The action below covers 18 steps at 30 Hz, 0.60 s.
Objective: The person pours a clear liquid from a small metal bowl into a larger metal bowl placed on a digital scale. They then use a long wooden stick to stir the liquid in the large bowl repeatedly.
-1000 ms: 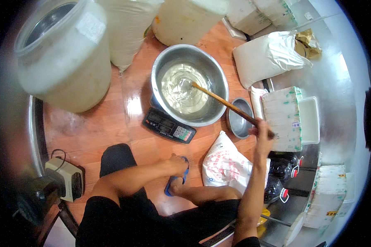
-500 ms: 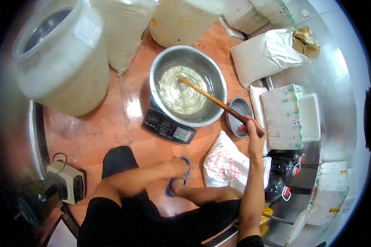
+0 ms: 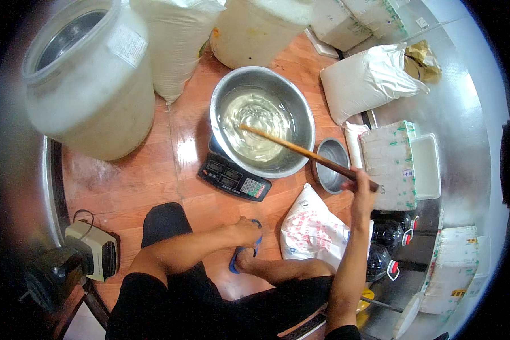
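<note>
So the stick's (image 3: 306,154) tip swings from the bowl's upper middle a moment ago down toward its centre-left now, and the right hand (image 3: 361,191) slides a bit lower. That hand is fisted around the stick's dark end, forearm reaching up from the bottom edge, stick slanting up-left into the pale liquid in the metal bowl (image 3: 262,129). The bowl sits on a black scale (image 3: 234,178) on the wooden floor (image 3: 147,181). Left hand (image 3: 245,231) rests curled on the foot by a blue sandal (image 3: 239,259), holding nothing that I can see.
</note>
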Available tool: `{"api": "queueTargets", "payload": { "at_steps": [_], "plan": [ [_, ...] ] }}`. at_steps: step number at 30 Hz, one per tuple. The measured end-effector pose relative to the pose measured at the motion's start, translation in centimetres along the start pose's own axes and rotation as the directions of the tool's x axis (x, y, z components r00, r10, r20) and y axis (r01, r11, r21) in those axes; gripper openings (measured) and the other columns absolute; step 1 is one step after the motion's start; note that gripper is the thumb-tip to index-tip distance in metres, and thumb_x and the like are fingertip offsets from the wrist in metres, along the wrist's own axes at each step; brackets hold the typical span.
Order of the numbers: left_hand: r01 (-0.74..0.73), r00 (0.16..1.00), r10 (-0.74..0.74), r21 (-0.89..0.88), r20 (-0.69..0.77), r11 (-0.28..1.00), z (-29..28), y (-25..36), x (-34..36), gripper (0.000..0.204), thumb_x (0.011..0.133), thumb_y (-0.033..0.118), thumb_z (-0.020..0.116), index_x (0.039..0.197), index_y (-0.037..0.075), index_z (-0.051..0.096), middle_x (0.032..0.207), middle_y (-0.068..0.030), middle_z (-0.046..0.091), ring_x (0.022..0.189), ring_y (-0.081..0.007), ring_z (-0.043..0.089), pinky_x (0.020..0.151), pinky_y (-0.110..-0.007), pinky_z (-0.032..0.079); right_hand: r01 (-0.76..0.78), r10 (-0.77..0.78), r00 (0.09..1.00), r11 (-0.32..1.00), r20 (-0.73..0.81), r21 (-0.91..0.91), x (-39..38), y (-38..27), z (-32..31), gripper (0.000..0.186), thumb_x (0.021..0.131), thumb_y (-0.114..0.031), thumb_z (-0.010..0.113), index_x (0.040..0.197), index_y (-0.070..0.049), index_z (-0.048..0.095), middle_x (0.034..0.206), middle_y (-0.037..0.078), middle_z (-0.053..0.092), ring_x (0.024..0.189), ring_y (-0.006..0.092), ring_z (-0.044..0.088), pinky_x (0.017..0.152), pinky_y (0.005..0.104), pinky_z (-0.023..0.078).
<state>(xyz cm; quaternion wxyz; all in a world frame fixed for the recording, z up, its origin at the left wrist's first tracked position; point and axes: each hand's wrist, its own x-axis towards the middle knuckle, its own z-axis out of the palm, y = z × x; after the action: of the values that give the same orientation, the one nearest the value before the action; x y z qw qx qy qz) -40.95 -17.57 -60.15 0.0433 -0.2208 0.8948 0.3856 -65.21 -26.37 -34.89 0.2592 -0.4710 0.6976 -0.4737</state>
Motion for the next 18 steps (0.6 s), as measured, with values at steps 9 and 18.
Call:
{"api": "queueTargets", "payload": {
  "at_steps": [9,18],
  "plan": [
    [-0.002,0.999,0.001,0.028,0.04,1.0,0.2,-0.6,0.0,0.06,0.08,0.046,0.079,0.12,0.003,0.067,0.114,-0.0148,0.072,0.108,-0.0333,0.068,0.09,-0.055,0.049,0.047,-0.042,0.99,0.999,0.138,-0.028,-1.4,-1.1,4.5,0.033,0.101,-0.02,0.062,0.12,0.006,0.068,0.089,0.011,0.073,0.079,0.0162,0.07,0.076,0.0296,0.056],
    [0.018,0.999,-0.02,0.05,0.049,0.999,-0.9,0.2,-0.2,0.057,0.08,0.045,0.079,0.119,0.005,0.068,0.115,-0.0131,0.072,0.108,-0.0326,0.068,0.091,-0.055,0.049,-0.031,0.03,0.997,0.999,-0.072,-0.024,-0.1,-0.9,-3.0,0.04,0.099,-0.032,0.058,0.1,0.007,0.069,0.07,0.008,0.065,0.055,0.0141,0.06,0.053,0.0295,0.05]
  ]
}}
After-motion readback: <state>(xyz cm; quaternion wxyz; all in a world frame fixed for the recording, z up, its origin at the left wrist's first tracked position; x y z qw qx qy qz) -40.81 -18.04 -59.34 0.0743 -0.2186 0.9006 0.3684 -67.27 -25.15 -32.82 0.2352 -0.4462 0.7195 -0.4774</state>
